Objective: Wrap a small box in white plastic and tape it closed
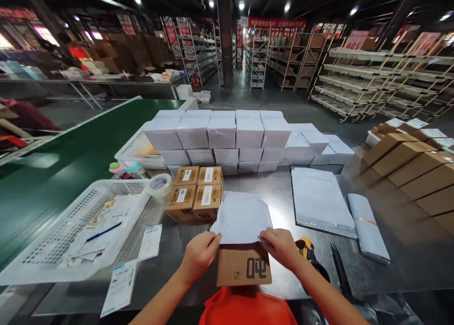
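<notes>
A small brown cardboard box [244, 266] lies on the steel table [280, 192] right in front of me, half inside a white plastic mailer bag [242, 218]. My left hand [200, 254] grips the bag's open edge on the left side of the box. My right hand [282, 246] grips the same edge on the right side. The bag covers the far half of the box, and the near half with its black print still shows.
Several small labelled brown boxes [194, 192] sit just beyond the bag, beside a tape roll [159, 183]. White parcels [227, 133] are stacked at the back. Flat mailer bags [319, 199] and a yellow scanner [307, 249] lie right. A white basket [71, 230], paper labels [119, 287] and a green conveyor [71, 150] are left.
</notes>
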### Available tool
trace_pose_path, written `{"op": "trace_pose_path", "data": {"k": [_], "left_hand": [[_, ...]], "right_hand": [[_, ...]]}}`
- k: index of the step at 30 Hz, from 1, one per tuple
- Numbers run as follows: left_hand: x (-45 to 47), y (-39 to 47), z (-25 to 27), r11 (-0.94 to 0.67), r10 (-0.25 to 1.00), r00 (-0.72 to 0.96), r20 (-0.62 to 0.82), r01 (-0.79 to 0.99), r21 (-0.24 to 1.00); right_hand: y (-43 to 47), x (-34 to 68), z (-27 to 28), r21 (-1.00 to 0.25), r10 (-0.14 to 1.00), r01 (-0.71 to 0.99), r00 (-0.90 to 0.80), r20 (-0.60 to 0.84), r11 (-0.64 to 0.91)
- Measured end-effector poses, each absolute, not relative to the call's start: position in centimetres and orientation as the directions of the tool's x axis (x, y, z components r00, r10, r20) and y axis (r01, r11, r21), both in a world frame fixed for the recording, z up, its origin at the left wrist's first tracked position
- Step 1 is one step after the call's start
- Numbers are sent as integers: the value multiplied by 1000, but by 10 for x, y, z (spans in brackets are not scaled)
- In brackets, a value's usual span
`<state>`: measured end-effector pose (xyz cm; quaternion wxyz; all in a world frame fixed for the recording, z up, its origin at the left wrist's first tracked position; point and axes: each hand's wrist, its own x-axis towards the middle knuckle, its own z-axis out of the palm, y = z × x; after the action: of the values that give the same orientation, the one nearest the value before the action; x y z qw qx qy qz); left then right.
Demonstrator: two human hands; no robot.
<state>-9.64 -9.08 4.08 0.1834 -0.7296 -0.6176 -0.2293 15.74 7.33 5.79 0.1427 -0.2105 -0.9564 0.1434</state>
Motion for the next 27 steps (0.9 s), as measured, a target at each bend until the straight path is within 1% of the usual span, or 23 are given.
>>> {"op": "trace_pose_path", "data": {"k": [2, 3, 5, 8, 10, 11, 12, 14, 17, 18, 20, 21, 22, 24, 26, 27], "left_hand": [[-88, -106, 45, -172, 801, 91, 592, 982, 83], [-84, -113, 47, -165, 804, 58, 592, 978, 128], [-72, -125, 50, -138, 811, -33, 584, 959, 246], [-53, -135, 53, -61, 814, -233, 531, 876, 478], [-43, -140, 56, -24, 806, -331, 491, 810, 586], [-40, -142, 57, -10, 803, -360, 475, 789, 614], [-38, -145, 58, 2, 810, -370, 455, 778, 629], [-37, -151, 59, 16, 850, -340, 403, 780, 625], [-40, -157, 60, -12, 906, -230, 354, 825, 566], [-41, -157, 60, -29, 916, -204, 347, 826, 563], [-41, -156, 60, -63, 922, -179, 344, 806, 588], [-41, -155, 61, -85, 919, -168, 356, 798, 596], [-40, -154, 60, -118, 908, -152, 390, 801, 587], [-39, -156, 57, -205, 859, -96, 502, 836, 509], [-37, -162, 49, -262, 835, -33, 550, 854, 449], [-37, -166, 44, -259, 851, -17, 525, 856, 447]], "right_hand": [[57, 161, 65, -263, 390, 304, -830, 400, 916], [50, 163, 69, -254, 377, 287, -798, 470, 924], [36, 165, 76, -283, 380, 263, -750, 541, 922], [18, 169, 78, -379, 449, 280, -742, 498, 882], [8, 173, 74, -439, 497, 302, -747, 442, 846], [3, 175, 71, -469, 521, 312, -740, 425, 826], [0, 177, 68, -494, 538, 314, -732, 418, 811], [-4, 183, 63, -537, 550, 302, -737, 393, 788], [-3, 190, 58, -562, 490, 245, -804, 338, 790], [-3, 192, 58, -558, 467, 229, -820, 332, 798], [-3, 193, 57, -533, 435, 202, -826, 359, 822], [-4, 192, 57, -527, 444, 208, -815, 373, 824], [-5, 192, 57, -524, 463, 220, -795, 393, 823], [-10, 191, 56, -496, 477, 236, -758, 444, 836], [-14, 193, 56, -412, 415, 203, -741, 529, 888], [-16, 195, 55, -352, 353, 168, -741, 571, 921]]}}
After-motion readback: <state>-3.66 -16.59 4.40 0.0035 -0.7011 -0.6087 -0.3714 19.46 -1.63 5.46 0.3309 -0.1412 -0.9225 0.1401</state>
